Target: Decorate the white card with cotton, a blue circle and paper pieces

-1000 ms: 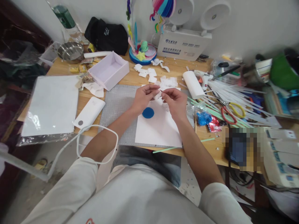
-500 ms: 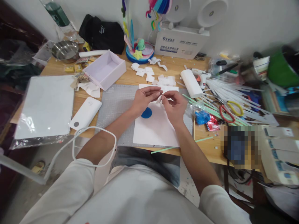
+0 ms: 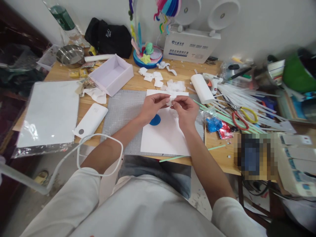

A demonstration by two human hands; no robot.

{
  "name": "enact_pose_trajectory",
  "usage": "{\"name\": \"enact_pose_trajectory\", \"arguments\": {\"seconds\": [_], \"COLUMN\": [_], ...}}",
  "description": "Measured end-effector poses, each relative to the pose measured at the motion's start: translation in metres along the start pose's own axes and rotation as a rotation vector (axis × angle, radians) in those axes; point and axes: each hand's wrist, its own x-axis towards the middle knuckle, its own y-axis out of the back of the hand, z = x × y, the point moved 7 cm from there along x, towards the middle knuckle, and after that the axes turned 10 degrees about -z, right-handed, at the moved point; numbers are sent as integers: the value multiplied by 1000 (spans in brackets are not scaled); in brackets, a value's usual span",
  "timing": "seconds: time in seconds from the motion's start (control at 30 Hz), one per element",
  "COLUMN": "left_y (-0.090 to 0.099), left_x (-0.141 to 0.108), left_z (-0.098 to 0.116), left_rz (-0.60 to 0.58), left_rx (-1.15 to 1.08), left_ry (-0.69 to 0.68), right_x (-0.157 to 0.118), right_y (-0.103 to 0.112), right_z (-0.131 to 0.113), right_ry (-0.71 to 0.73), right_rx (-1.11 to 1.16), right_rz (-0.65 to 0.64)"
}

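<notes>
A small piece of white tissue [image 3: 171, 100] is pinched between my two hands, just above a sheet of white paper [image 3: 163, 140]. My left hand [image 3: 153, 106] grips its left side between thumb and fingers. On the other side, my right hand [image 3: 185, 110] holds it the same way, fingers curled. Part of the tissue is hidden behind the fingertips. A blue disc [image 3: 155, 120] lies on the paper below my left hand. Under the paper is a grey cutting mat [image 3: 116, 115]. Beyond my hands sit several white tissue squares [image 3: 158, 76].
Left of the mat are a white power bank [image 3: 91, 120], a lilac box [image 3: 112, 75] and bagged sheets [image 3: 49, 113]. To the right lie a white roll [image 3: 202, 89], scissors [image 3: 238, 115], a glue gun [image 3: 213, 80] and many strips. A cable [image 3: 120, 154] loops over my left forearm.
My fingertips have shifted slightly on the white tissue. It now spreads between both hands, where before it hung as a narrow twist by my right fingers.
</notes>
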Motion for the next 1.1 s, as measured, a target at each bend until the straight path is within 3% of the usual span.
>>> {"name": "enact_pose_trajectory", "arguments": {"seconds": [0.13,0.63,0.87,1.1], "left_y": [-1,0,3,8], "left_x": [-1,0,1,0], "left_z": [0,4,3,8], "left_rz": [9,-12,-21,56], "left_rx": [12,64,172,115], "left_ry": [-11,-73,-153,-79], "right_x": [3,-2,-5,-2], "right_y": [2,0,0,8], "right_z": [4,-4,1,9], "right_ry": [35,121,80,7], "right_rx": [88,-14,86,133], "right_rz": [-4,-28,-12,60]}}
